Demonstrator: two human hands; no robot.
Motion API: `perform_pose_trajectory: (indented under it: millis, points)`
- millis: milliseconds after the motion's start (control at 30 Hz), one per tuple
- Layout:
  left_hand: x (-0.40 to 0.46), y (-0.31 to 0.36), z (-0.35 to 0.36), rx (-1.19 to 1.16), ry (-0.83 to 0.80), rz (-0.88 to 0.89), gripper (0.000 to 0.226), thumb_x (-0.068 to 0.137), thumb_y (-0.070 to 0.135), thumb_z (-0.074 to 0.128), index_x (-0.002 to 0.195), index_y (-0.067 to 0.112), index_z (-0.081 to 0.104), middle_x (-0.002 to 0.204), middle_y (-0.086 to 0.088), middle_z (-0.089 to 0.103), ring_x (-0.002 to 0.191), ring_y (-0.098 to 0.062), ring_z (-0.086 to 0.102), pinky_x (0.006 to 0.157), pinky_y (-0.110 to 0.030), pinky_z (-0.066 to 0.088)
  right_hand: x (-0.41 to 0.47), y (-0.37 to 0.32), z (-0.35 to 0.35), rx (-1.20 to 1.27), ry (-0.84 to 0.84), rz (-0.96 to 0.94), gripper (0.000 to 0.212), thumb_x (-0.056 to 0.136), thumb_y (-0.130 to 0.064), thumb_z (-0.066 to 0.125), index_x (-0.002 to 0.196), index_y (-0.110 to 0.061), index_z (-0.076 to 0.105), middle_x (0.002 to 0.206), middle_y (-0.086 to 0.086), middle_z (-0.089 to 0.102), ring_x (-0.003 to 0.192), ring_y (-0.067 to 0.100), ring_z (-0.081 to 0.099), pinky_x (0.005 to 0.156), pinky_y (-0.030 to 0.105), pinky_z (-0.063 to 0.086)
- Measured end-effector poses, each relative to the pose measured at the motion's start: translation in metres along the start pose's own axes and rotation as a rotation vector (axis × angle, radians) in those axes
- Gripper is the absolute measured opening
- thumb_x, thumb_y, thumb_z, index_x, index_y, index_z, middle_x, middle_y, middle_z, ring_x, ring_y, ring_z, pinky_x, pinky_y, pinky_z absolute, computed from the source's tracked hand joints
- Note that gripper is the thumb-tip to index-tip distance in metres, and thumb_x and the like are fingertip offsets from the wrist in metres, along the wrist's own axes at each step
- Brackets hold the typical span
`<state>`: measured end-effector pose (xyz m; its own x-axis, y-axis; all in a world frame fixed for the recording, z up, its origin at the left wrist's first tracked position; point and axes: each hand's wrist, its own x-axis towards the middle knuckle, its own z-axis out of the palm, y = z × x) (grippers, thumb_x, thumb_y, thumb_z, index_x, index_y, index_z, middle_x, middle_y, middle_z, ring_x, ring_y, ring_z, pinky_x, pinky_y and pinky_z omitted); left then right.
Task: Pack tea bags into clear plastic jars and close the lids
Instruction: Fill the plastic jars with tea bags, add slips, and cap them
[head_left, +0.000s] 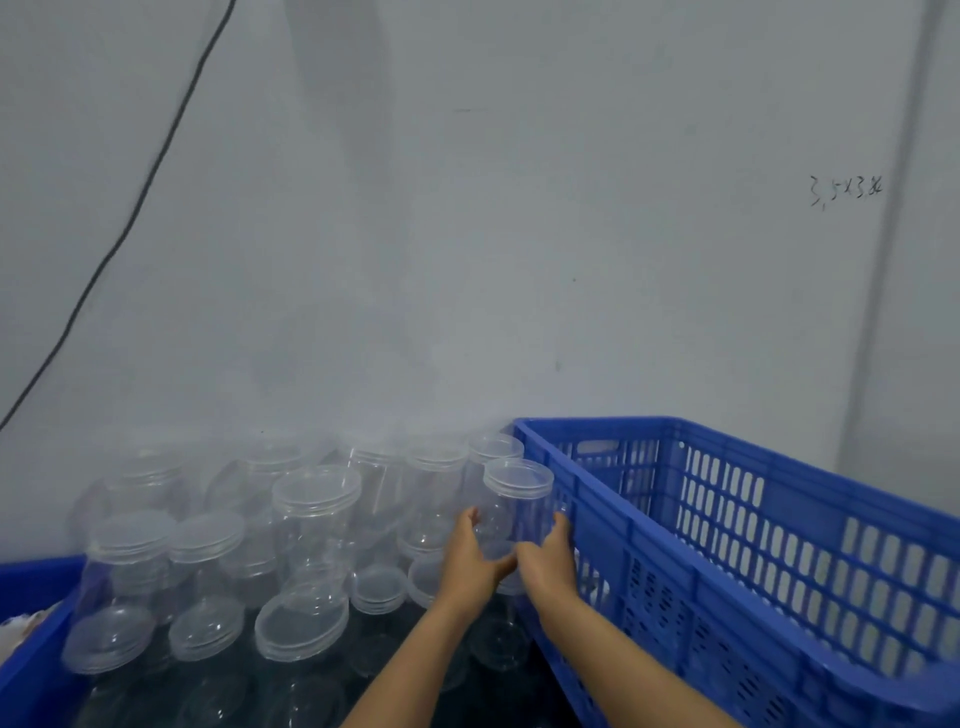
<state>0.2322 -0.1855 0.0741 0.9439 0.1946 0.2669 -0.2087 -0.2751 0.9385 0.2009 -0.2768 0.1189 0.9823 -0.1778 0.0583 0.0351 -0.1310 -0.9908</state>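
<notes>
Both my hands hold one clear plastic jar (514, 499) with a clear lid on top, upright beside the blue crate. My left hand (475, 558) grips its left side and my right hand (548, 561) grips its right side, fingers curled round the body. Several more clear lidded jars (311, 525) stand stacked in rows to the left, against the wall. No tea bags are in view.
A large blue slatted plastic crate (727, 545) stands at the right, close to my right hand. Another blue crate's edge (36, 613) shows at the lower left. A grey wall with a black cable (145, 187) rises behind the jars.
</notes>
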Motion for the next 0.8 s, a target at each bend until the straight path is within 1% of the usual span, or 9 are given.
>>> perform_pose_trajectory:
  millis: [133,233,333,400,433,500,533,633,800]
  points:
    - [0.001,0.0,0.006,-0.022,0.023,-0.04,0.078,0.078,0.008,0.076,0.141,0.015,0.031,0.142,-0.008,0.042,0.122,-0.021,0.05,0.103,-0.038,0.046,-0.005,0.002,0.0,0.068,-0.034,0.011,0.072,0.087,0.005,0.049,0.148,-0.022,0.022,0.142,0.015,0.043,0.122,0.032,0.049,0.1,0.044,0.046]
    - [-0.008,0.012,0.002,0.147,0.124,0.007,0.08,0.078,0.013,0.076,0.144,0.012,0.03,0.141,-0.007,0.025,0.124,-0.024,0.044,0.101,-0.037,0.047,-0.019,-0.003,-0.003,0.087,-0.088,-0.017,0.073,0.086,0.004,0.052,0.147,-0.021,0.023,0.136,0.01,0.046,0.107,0.023,0.054,0.073,0.027,0.049]
    - [-0.032,0.031,-0.016,0.127,0.201,0.123,0.08,0.07,0.021,0.081,0.135,0.023,0.035,0.128,0.001,0.026,0.116,-0.016,0.045,0.094,-0.033,0.05,-0.041,-0.012,-0.015,0.093,-0.154,-0.143,0.067,0.087,0.003,0.054,0.143,-0.023,0.027,0.119,-0.002,0.051,0.089,0.006,0.054,0.056,0.012,0.043]
    - [-0.058,0.042,-0.032,0.087,0.204,0.194,0.083,0.062,0.027,0.086,0.125,0.033,0.032,0.127,0.007,0.034,0.112,-0.008,0.045,0.088,-0.025,0.048,-0.063,-0.017,-0.023,0.136,-0.226,-0.213,0.068,0.088,0.001,0.056,0.143,-0.026,0.025,0.122,0.002,0.05,0.098,0.008,0.056,0.069,0.016,0.052]
    - [-0.072,0.045,-0.04,0.09,0.197,0.22,0.084,0.06,0.03,0.087,0.122,0.035,0.03,0.128,0.01,0.039,0.111,-0.004,0.046,0.086,-0.018,0.045,-0.074,-0.02,-0.026,0.163,-0.258,-0.253,0.072,0.088,-0.002,0.059,0.145,-0.027,0.021,0.129,0.005,0.047,0.109,0.014,0.055,0.084,0.026,0.054]
    - [-0.102,0.048,-0.054,0.152,0.211,0.257,0.087,0.057,0.036,0.088,0.12,0.034,0.028,0.127,0.013,0.044,0.107,0.002,0.047,0.083,-0.01,0.041,-0.097,-0.022,-0.029,0.186,-0.287,-0.344,0.087,0.085,-0.016,0.071,0.149,-0.03,0.013,0.142,0.003,0.038,0.128,0.019,0.044,0.106,0.043,0.042]
    - [-0.117,0.047,-0.06,0.218,0.235,0.272,0.088,0.056,0.039,0.089,0.12,0.033,0.028,0.126,0.013,0.045,0.108,0.0,0.047,0.086,-0.013,0.042,-0.108,-0.024,-0.029,0.193,-0.29,-0.382,0.096,0.078,-0.029,0.076,0.149,-0.03,0.012,0.144,0.001,0.036,0.131,0.02,0.041,0.109,0.044,0.039]
    - [-0.162,0.04,-0.081,0.408,0.326,0.282,0.089,0.057,0.047,0.087,0.125,0.03,0.033,0.124,0.015,0.046,0.114,-0.007,0.048,0.095,-0.03,0.046,-0.131,-0.027,-0.021,0.168,-0.281,-0.394,0.101,0.057,-0.051,0.076,0.14,-0.035,0.021,0.129,-0.002,0.042,0.12,0.017,0.048,0.088,0.025,0.047]
    - [-0.223,0.022,-0.119,0.635,0.383,0.32,0.09,0.061,0.055,0.079,0.134,0.024,0.04,0.124,0.015,0.049,0.112,-0.01,0.049,0.095,-0.029,0.043,-0.163,-0.01,0.009,0.069,-0.334,-0.335,0.069,0.068,-0.048,0.078,0.122,-0.031,0.039,0.112,-0.01,0.049,0.107,0.013,0.052,0.071,0.01,0.042]
